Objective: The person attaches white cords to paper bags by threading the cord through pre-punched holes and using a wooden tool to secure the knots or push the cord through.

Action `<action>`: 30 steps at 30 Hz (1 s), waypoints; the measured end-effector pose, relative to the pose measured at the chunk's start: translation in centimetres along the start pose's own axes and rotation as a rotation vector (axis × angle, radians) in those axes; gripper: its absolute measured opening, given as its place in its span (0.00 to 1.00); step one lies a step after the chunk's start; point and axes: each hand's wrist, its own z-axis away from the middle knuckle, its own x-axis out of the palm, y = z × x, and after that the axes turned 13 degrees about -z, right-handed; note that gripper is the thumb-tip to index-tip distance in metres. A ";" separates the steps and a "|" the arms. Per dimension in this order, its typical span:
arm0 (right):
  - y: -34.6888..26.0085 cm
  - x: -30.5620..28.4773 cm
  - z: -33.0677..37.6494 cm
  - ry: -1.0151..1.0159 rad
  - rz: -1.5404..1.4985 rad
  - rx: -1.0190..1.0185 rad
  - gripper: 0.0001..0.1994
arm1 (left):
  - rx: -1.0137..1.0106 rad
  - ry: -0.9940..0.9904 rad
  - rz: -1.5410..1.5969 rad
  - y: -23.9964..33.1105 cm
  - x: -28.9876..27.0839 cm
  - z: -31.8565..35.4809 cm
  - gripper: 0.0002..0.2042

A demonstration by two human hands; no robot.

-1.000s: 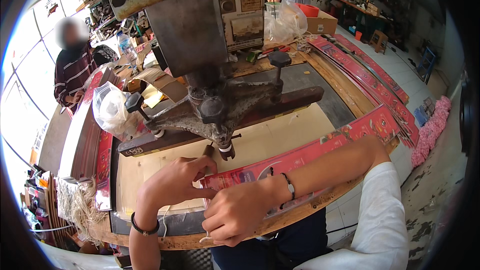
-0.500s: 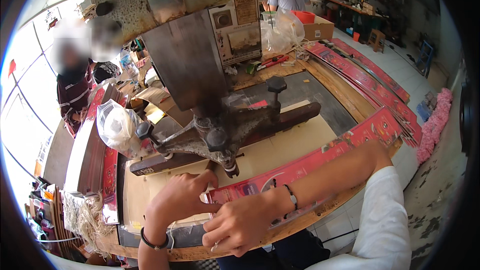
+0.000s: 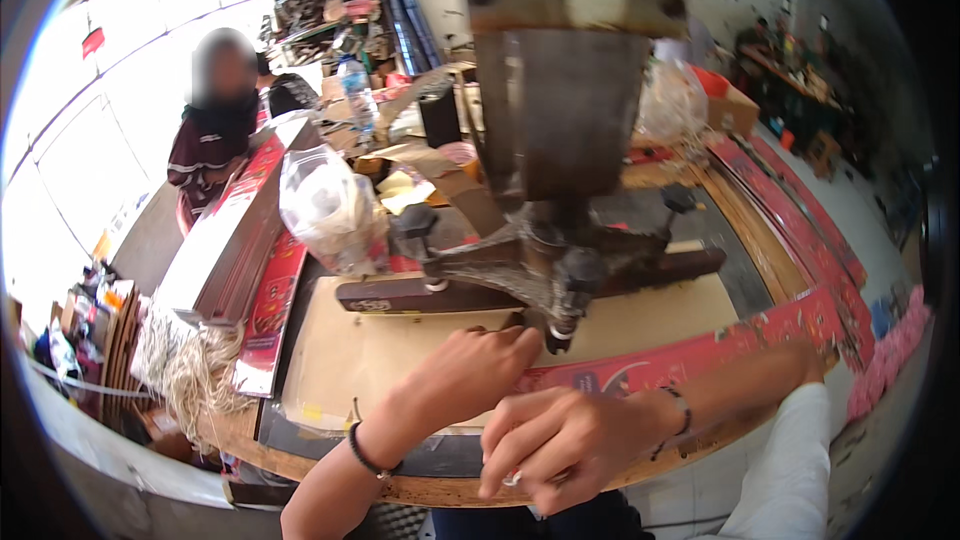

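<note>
My left hand (image 3: 468, 372) is bent beneath the dark metal frame of a press (image 3: 545, 255), at the left end of a red printed strip (image 3: 660, 365). Its fingers are curled in by a short dark piece under the frame; what they hold, if anything, is hidden. My right hand (image 3: 565, 445) hovers over the near table edge, just right of and nearer than the left. Its fingers are curled, slightly smeared, and I cannot make out anything between them. The strip runs behind my right forearm. A pale board (image 3: 350, 370) lies beneath the press's long dark bar (image 3: 440, 297).
At the left stand a tall stack of printed strips (image 3: 220, 260) and a bundle of loose cream strings (image 3: 190, 365). A filled clear plastic bag (image 3: 330, 210) sits behind the board. More red strips (image 3: 790, 210) pile up at the right. Across the table is another person (image 3: 212, 140).
My view has swung left, so the scene sits further right. The left thumb, visible earlier at the strip's corner, is now hidden. My right hand has drawn slightly away from that corner.
</note>
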 end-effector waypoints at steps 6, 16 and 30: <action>-8.7 -4.2 -3.3 0.578 -0.203 0.099 0.09 | 0.136 0.025 0.047 1.2 0.0 -1.9 0.32; -8.0 -5.0 -3.4 -0.269 0.300 0.699 0.10 | 0.024 0.038 0.043 -0.6 2.1 0.3 0.30; -0.2 -3.6 5.7 -0.208 0.472 0.381 0.17 | 0.025 0.050 -0.094 0.0 0.8 0.1 0.22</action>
